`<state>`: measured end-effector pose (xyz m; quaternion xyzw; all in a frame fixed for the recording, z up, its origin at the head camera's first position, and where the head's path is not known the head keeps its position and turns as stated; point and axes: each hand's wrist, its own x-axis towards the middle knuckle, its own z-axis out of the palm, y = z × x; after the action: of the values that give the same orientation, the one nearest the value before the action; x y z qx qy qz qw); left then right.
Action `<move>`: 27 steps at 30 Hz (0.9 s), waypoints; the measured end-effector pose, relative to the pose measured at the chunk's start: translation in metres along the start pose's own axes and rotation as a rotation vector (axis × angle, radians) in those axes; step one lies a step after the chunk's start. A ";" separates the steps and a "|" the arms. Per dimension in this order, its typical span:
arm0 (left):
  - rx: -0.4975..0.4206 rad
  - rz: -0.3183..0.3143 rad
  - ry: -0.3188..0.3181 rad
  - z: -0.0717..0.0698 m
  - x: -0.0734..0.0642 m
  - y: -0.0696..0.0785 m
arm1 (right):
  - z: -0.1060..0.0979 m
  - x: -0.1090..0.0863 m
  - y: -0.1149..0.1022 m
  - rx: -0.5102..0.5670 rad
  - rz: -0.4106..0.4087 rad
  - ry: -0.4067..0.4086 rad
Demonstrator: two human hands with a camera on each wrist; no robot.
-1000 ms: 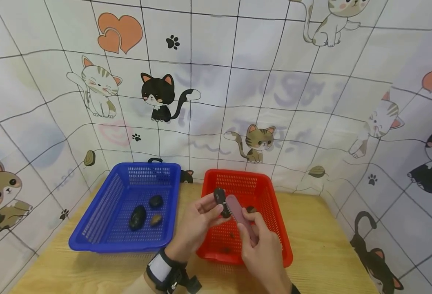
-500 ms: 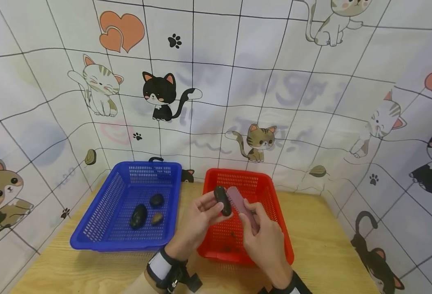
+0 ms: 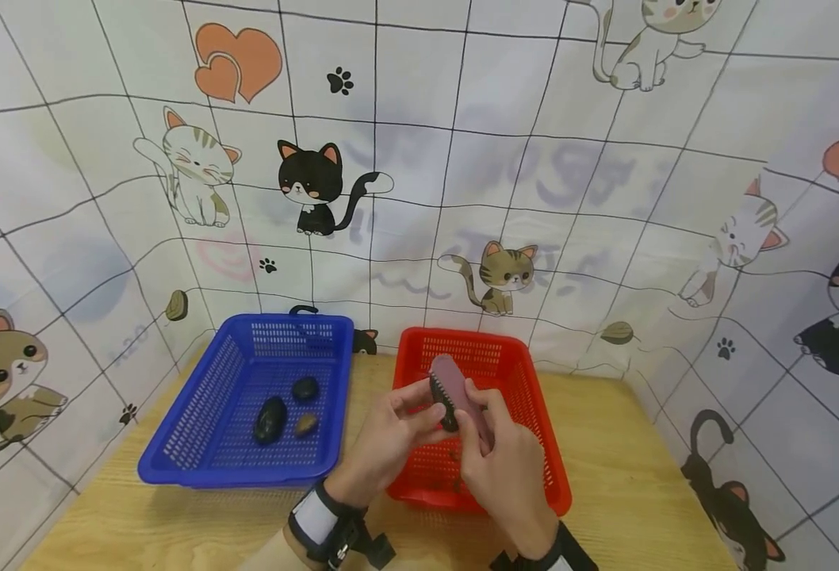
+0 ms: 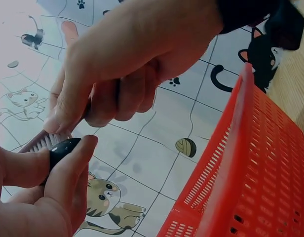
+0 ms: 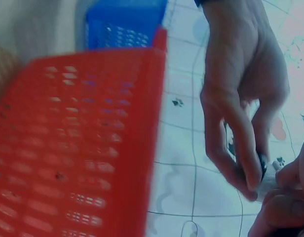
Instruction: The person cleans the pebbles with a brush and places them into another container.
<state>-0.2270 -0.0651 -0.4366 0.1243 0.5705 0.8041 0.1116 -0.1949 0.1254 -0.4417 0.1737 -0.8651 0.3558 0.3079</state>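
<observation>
In the head view, my left hand (image 3: 384,444) holds a smooth black stone (image 3: 443,406) between thumb and fingers, up over the red basket. My right hand (image 3: 508,464) grips a mauve brush (image 3: 455,386) whose bristles lie against the stone and hide part of it. From the left wrist view, the white bristles (image 4: 43,142) show right at the side of the glossy stone (image 4: 63,150). In the right wrist view, fingers cover most of the brush and stone.
The red plastic basket (image 3: 400,357) has small dark bits on its floor. To its left stands a blue basket (image 3: 150,468) with two black stones (image 3: 270,419) and a brown one (image 3: 306,424). Both are on a wooden table (image 3: 626,476), before a cat-print wall covering (image 3: 419,182).
Half a second ago the brush was just right of the stone; now it has moved left onto it. The stone has turned in my left hand, its broad face less visible.
</observation>
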 end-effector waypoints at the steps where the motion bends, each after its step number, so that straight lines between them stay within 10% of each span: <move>1: -0.011 0.000 -0.016 0.000 0.000 0.001 | -0.001 0.003 0.000 0.001 0.000 0.010; 11: -0.139 0.008 0.130 -0.008 0.003 0.011 | -0.021 -0.011 0.000 0.112 0.197 -0.060; 27: -0.335 0.005 -0.211 -0.010 -0.002 0.015 | -0.049 0.000 0.040 0.427 0.373 0.120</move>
<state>-0.2290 -0.0792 -0.4255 0.1887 0.4138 0.8706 0.1878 -0.1954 0.1884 -0.4343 0.0513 -0.7678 0.5901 0.2443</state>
